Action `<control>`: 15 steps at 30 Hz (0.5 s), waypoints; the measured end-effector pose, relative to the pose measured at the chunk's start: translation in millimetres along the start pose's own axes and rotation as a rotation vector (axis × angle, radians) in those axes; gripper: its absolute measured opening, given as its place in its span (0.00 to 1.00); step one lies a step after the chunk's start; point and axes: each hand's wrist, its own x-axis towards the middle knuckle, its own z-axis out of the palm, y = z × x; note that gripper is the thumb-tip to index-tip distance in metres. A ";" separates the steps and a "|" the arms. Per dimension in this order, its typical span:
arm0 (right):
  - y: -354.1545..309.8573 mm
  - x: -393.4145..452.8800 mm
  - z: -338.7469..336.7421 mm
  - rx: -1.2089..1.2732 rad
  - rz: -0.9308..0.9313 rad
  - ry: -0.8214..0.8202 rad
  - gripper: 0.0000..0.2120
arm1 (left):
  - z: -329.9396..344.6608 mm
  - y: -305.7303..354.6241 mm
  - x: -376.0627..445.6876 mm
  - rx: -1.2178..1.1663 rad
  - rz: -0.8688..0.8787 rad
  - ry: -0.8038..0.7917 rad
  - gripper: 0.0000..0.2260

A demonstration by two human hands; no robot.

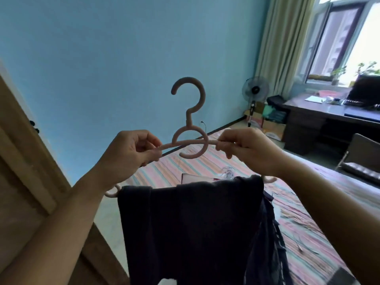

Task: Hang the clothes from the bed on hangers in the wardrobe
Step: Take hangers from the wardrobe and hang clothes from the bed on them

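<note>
1. The bed (205, 161) with its striped cover lies below and beyond my arms.
2. A dark garment (189, 223) hangs draped over the pink hanger (190, 112), raised upright above the bed.
3. My left hand (131, 153) pinches the hanger's left arm.
4. My right hand (246, 149) pinches its right arm.

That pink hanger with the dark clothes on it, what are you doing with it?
A person holds the pink hanger up in both hands, its hook pointing upward. The left hand pinches one arm of it and the right hand pinches the other. A dark garment is draped over the hanger's lower bar and hangs down. Behind it is the bed with a striped sheet, where a few more things lie. The garment is on its hanger but not yet hung in a wardrobe.
</note>
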 end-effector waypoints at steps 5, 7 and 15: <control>13.6 -31.7 -7.7 -0.101 0.089 0.036 0.06 | 33.5 -4.6 9.6 -0.063 0.024 -0.104 0.03; 23.6 -42.1 -11.5 -0.115 0.138 0.038 0.07 | 51.0 -6.8 15.8 -0.091 0.024 -0.152 0.03; 107.4 -54.3 -9.6 -0.123 0.322 -0.006 0.10 | 141.9 -40.8 66.1 -0.093 -0.068 -0.272 0.05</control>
